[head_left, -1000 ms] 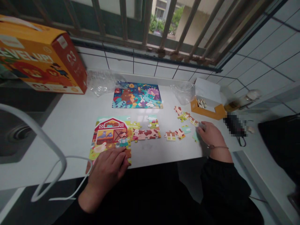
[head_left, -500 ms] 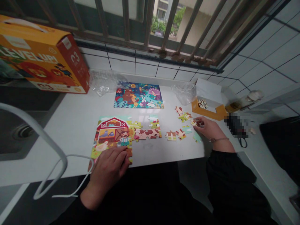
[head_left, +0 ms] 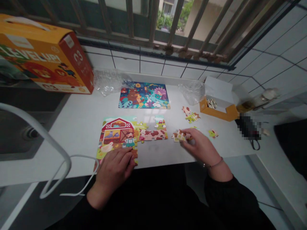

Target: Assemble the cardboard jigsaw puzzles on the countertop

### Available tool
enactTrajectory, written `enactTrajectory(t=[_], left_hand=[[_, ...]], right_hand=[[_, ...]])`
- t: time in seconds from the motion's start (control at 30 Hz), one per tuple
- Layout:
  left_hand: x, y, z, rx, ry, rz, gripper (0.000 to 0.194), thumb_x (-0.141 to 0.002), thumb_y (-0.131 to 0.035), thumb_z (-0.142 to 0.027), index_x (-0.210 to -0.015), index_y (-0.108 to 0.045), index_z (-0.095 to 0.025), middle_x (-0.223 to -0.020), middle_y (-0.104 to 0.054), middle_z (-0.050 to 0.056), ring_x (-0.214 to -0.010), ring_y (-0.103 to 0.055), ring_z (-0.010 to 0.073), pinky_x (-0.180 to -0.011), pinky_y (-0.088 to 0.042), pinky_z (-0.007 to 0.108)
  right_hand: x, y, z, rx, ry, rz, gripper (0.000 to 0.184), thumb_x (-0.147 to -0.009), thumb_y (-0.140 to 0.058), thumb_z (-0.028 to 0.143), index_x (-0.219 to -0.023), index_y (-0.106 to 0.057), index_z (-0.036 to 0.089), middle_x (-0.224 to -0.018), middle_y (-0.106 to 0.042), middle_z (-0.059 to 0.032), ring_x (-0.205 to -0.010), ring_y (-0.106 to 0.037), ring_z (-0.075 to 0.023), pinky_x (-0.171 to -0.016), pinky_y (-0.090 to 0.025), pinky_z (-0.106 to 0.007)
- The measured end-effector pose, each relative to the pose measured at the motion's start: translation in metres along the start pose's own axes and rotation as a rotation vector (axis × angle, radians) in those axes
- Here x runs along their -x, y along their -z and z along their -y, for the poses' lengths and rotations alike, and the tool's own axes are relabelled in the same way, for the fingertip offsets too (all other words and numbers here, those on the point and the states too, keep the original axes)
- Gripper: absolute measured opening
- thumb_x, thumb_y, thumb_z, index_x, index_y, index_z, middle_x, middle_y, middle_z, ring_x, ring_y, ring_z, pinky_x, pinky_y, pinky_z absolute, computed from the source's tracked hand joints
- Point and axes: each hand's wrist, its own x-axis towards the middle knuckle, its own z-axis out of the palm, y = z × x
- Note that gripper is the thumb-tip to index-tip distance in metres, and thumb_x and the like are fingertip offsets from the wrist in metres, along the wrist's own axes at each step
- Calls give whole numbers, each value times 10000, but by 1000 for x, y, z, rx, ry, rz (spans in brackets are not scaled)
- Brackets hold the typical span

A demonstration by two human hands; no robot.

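Note:
A partly joined farm jigsaw puzzle (head_left: 116, 132) with a red barn and a spotted cow lies on the white counter. My left hand (head_left: 116, 167) rests over its lower edge, fingers laid down loosely and not gripping; it hides that corner. Between the thumb and fingers of my right hand (head_left: 200, 143) is a puzzle piece (head_left: 181, 135), held low to the right of the cow. Other pieces lie partly hidden under it. Loose puzzle pieces (head_left: 192, 117) sit behind my right hand, and a single puzzle piece (head_left: 213, 133) lies off to its right.
Behind the puzzle is a dark blue animal picture (head_left: 144, 95). Crumpled clear plastic (head_left: 193, 92) lies near an open orange box (head_left: 216, 111) with pieces inside. At the left stand a large orange carton (head_left: 45, 60) and a looping white cable (head_left: 51, 142) beside the sink.
My right hand has moved left from the loose pieces with a puzzle piece in its fingers. One piece now shows where that hand was. My left hand stays on the puzzle.

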Motion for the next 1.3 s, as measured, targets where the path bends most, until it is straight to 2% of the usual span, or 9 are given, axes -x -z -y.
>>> enactTrajectory(t=[0.07,0.17,0.27,0.37,0.53,0.77,1.3], left_hand=[[0,1,-1,-5,-2,-4,65,-1033,-673,-230,-1094,-690,-213,-1211,-812,96,-1038,-752,302,-902,-562,466],[-1,2,-3,-11,-2,-17,57,-1039,-663,-233,-1079,-697,-210,-1201,-814,102,-1031,-755,300,-894,-571,463],[0,4,-4,-7,3,-22,49,-1035,-665,-220,-1066,-701,-209,-1195,-813,105,-1032,-757,293,-908,-574,458],[1,5,-4,3,-2,-22,59,-1029,-671,-210,-1081,-698,-204,-1186,-811,108,-1047,-754,296,-920,-573,456],[3,5,-4,32,7,-13,73,-1024,-665,-197,-1079,-707,-220,-1174,-812,96,-1042,-757,283,-914,-573,438],[0,9,-7,65,-27,-25,66,-1008,-676,-178,-1051,-708,-216,-1130,-825,74,-1022,-767,270,-897,-580,426],[6,10,-4,69,-98,-13,101,-989,-717,-211,-1089,-734,-213,-1145,-837,69,-997,-767,274,-860,-570,434]], right_hand=[[1,-24,31,-106,130,34,354,-983,-712,232,-1334,-667,254,-1306,-749,-114,-1246,-708,-300,-1092,-589,-516],[1,-56,68,-210,241,94,432,-958,-699,123,-1364,-644,263,-1328,-734,-108,-1231,-701,-274,-1066,-607,-472],[-1,-79,90,-223,290,99,423,-964,-709,120,-1355,-640,266,-1323,-733,-106,-1233,-687,-285,-1094,-583,-505],[-3,-91,100,-233,295,83,346,-961,-727,130,-1276,-663,259,-1301,-731,-107,-1217,-680,-287,-1088,-574,-512],[-4,-97,102,-244,350,89,235,-936,-759,141,-1125,-703,270,-1260,-732,-91,-1168,-678,-270,-1065,-559,-488],[-2,-96,99,-218,426,123,180,-956,-746,196,-1112,-725,284,-1303,-731,-72,-1153,-652,-266,-1087,-519,-498],[-4,-93,101,-167,435,146,130,-972,-752,243,-1079,-786,308,-1269,-741,-54,-1126,-651,-268,-1060,-516,-498]])
